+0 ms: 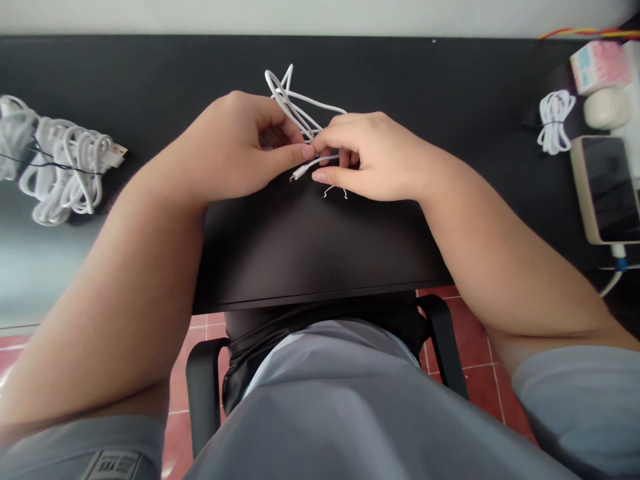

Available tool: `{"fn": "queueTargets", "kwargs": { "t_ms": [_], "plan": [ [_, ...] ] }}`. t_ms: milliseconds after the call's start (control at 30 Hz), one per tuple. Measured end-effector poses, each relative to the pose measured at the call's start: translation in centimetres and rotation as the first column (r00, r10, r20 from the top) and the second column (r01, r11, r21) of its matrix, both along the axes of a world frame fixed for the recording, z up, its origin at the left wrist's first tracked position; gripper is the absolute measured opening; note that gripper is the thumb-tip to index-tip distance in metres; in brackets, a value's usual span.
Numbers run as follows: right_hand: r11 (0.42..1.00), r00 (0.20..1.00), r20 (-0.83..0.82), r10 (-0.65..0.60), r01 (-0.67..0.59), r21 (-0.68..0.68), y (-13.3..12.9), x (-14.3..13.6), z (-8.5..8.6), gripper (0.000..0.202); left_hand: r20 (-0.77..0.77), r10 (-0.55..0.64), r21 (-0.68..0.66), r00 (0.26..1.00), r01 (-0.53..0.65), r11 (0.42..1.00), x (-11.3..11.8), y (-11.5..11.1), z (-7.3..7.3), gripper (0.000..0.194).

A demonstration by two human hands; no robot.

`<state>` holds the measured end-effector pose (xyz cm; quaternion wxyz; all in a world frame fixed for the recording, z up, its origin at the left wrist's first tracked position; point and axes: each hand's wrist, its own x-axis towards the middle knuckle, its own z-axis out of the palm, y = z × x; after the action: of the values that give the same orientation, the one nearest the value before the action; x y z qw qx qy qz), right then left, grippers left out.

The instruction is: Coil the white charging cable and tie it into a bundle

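Fingers of the left hand point(245, 148) and right hand point(383, 157) meet, pinched on the white cable point(306, 127), which loops away beyond them; its plug point(300, 173) slants leftward, bodyward, nearest the right thumb point(343, 177)

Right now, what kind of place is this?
Probably a workspace, maybe at home or in a small office: there's a black desk, a chair armrest and bundled white cables.

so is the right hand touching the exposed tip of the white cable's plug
Apart. The head view shows dark tabletop between the thumb of the right hand and the exposed tip of the plug.
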<state>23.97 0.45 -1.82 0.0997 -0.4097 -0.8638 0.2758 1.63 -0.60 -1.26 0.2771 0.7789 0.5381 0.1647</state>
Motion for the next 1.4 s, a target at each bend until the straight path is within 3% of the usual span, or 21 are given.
{"fn": "queueTargets", "kwargs": {
  "t_ms": [1400],
  "plan": [
    [0.998,0.999,-0.015,0.029,-0.028,0.050,0.13,0.09,-0.16,0.022,-0.004,0.001,0.006,1.000,-0.001,1.000,0.06,-0.01,-0.09,0.040]
  ]
}}
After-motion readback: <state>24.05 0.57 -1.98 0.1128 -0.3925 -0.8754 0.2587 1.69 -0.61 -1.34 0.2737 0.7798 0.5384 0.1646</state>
